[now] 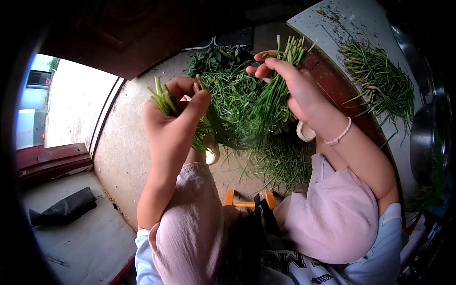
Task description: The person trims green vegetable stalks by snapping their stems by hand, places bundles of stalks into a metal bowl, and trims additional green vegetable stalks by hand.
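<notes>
My left hand (166, 118) is closed round a small bunch of chives (163, 98), their pale cut ends poking up past the fingers. Between its thumb and forefinger a brownish stem end (198, 83) is pinched, with green leaves trailing below. A thicker bunch of chives (293, 51) sits in my right hand (301, 88), stalk ends up and long leaves hanging down. That hand's fingers are partly stretched while the bunch rests against the palm and thumb. Below both hands lies a heap of loose greens (232, 88) on the floor.
More unsorted chives (375, 78) with soil crumbs lie on a white board (316, 21) at right, beside a metal pot (424, 137). Grass-like trimmings (285, 164) are scattered before an orange stool (251, 204). A dark cloth-like item (64, 209) lies at left.
</notes>
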{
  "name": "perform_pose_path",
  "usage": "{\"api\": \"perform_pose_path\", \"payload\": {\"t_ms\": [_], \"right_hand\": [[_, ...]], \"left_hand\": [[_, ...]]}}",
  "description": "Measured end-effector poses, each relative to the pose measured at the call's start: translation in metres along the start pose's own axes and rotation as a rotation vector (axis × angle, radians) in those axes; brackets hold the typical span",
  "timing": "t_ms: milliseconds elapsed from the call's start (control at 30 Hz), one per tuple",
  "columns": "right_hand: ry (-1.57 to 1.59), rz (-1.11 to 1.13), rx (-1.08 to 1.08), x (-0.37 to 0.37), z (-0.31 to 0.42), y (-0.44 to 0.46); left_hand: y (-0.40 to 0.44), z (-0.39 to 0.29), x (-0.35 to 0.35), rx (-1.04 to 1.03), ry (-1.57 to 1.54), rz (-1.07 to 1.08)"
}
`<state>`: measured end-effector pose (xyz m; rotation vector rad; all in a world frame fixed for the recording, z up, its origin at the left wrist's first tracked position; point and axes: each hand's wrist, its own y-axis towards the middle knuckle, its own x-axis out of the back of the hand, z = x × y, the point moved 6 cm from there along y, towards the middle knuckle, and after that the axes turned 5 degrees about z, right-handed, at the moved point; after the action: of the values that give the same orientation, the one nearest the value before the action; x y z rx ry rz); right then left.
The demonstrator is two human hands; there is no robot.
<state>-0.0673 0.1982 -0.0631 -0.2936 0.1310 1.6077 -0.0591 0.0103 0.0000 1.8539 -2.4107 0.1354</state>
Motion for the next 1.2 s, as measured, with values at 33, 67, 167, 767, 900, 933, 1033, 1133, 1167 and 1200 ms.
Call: {"api": "perform_pose_path", "payload": {"t_ms": [33, 67, 167, 767, 900, 933, 1033, 1133, 1167, 1200], "right_hand": [[-0.122, 0.028, 0.055, 0.004, -0.001, 0.005], [-0.245, 0.057, 0.111, 0.007, 0.001, 0.008], [-0.379, 0.178, 0.053, 0.006, -0.001, 0.011], [-0.223, 0.301, 0.078, -0.088, 0.048, -0.04], [-0.17, 0.271, 0.02, -0.085, 0.044, -0.04], [-0.138, 0.21, -0.048, -0.084, 0.045, -0.041], [-0.085, 0.189, -0.117, -0.084, 0.045, -0.038], [-0.186, 0.208, -0.109, -0.084, 0.045, -0.041], [-0.186, 0.208, -0.11, -0.084, 0.044, -0.041], [-0.16, 0.206, -0.091, -0.084, 0.044, -0.041]], "left_hand": [[0.001, 0.0, 0.001, -0.018, -0.035, -0.011], [0.002, -0.001, 0.002, -0.036, -0.072, -0.024], [0.003, 0.003, 0.012, -0.034, -0.109, -0.063], [-0.007, -0.025, 0.004, -0.114, -0.461, 0.159], [-0.006, -0.023, 0.003, -0.051, -0.612, 0.285], [-0.005, -0.02, 0.003, -0.041, -0.626, 0.299], [-0.003, -0.015, 0.007, -0.059, -0.555, 0.247], [-0.003, -0.014, 0.008, -0.067, -0.494, 0.221], [-0.003, -0.014, 0.008, -0.067, -0.483, 0.22], [-0.004, -0.015, 0.008, -0.069, -0.477, 0.215]]}}
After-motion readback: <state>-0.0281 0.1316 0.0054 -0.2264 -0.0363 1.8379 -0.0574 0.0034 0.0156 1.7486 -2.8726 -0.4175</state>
